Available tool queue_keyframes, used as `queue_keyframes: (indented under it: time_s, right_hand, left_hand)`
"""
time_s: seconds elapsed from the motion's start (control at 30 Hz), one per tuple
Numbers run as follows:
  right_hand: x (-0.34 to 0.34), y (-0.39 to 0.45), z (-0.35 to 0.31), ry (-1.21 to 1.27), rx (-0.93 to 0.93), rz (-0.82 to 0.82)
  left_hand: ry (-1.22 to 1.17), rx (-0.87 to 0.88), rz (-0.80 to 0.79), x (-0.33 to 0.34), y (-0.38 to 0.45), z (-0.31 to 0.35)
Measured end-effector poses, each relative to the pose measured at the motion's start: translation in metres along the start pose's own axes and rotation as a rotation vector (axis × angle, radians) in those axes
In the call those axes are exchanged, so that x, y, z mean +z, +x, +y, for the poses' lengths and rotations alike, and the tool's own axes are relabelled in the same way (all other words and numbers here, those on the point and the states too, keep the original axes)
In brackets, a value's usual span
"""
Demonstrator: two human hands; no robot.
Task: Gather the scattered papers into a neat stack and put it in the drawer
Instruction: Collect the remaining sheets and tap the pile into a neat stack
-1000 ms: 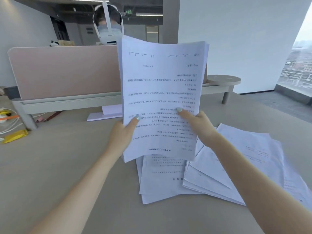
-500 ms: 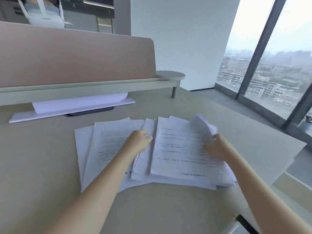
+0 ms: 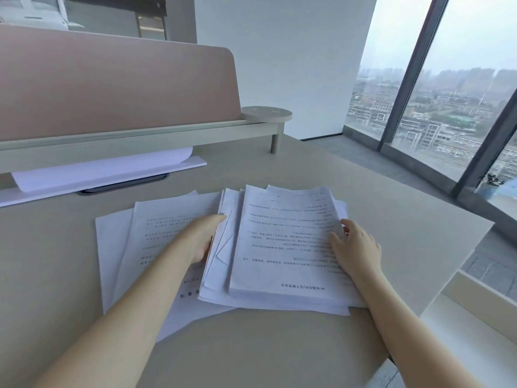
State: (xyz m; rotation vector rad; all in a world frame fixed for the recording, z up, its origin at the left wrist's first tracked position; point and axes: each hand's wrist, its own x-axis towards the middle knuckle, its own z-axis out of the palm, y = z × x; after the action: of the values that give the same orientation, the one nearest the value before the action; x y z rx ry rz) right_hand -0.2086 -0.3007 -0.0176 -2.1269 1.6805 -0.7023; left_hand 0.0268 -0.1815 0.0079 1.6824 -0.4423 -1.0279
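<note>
Printed sheets carry lines of text, upside down to the camera and too small to read. The thick stack of papers (image 3: 285, 245) lies on the beige desk (image 3: 279, 345), overlapping loose sheets (image 3: 156, 233) to its left. Left hand (image 3: 205, 236) is flat, fingers tucked under the stack's left edge. Right hand (image 3: 355, 247) rests open on the stack's right edge, gripping nothing. Pink partition (image 3: 112, 85) behind; windows (image 3: 447, 93) at right.
</note>
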Motion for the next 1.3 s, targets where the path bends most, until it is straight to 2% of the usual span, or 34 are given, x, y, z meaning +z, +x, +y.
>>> queue_keyframes:
  time_s: [0.17,0.23,0.3,0.37,0.43,0.6,0.67,0.73,0.8,0.87,0.97,1.1,1.2,1.3]
  right_hand:
    - [0.004,-0.004,-0.002,0.080,-0.075,-0.025]
    - [0.007,-0.007,-0.002,0.122,-0.109,-0.082]
    - [0.004,-0.009,-0.002,0.301,-0.077,-0.138]
    - [0.002,-0.007,0.001,0.499,-0.062,-0.176]
    - [0.003,-0.006,0.004,0.545,-0.068,-0.199]
    - [-0.002,-0.011,-0.010,0.341,-0.129,-0.302]
    - [0.002,-0.013,-0.022,0.246,-0.203,-0.371]
    - [0.010,-0.016,-0.037,0.253,-0.250,-0.459]
    - [0.023,-0.017,-0.056,0.398,-0.248,-0.543]
    - [0.042,-0.012,-0.072,0.503,-0.165,-0.590]
    - [0.060,-0.016,-0.100,0.388,-0.204,-0.630]
    - [0.070,-0.032,-0.121,-0.030,-0.499,-0.488]
    - [0.072,-0.027,-0.113,-0.207,-0.457,-0.433]
    - [0.067,-0.019,-0.102,-0.255,-0.400,-0.356]
  left_hand:
    - [0.307,0.118,0.052,0.021,-0.010,0.004]
    - [0.315,0.148,0.054,0.025,-0.010,0.003]
    - [0.311,0.166,0.071,0.026,-0.014,0.001]
    - [0.273,0.204,0.063,0.026,-0.015,-0.003]
    - [0.205,0.278,0.071,0.027,-0.020,-0.005]
    - [-0.052,0.415,0.096,0.004,-0.038,0.006]
    - [-0.169,0.409,0.125,-0.024,-0.046,0.012]
    - [-0.245,0.383,0.151,-0.062,-0.050,0.012]
    - [-0.279,0.337,0.169,-0.096,-0.058,0.006]
    - [-0.318,0.303,0.166,-0.122,-0.063,-0.008]
    - [-0.388,0.258,0.167,-0.148,-0.070,-0.031]
    - [-0.437,0.244,0.176,-0.168,-0.077,-0.055]
    - [-0.465,0.248,0.150,-0.171,-0.080,-0.058]
    - [-0.428,0.197,0.223,-0.168,-0.077,-0.052]
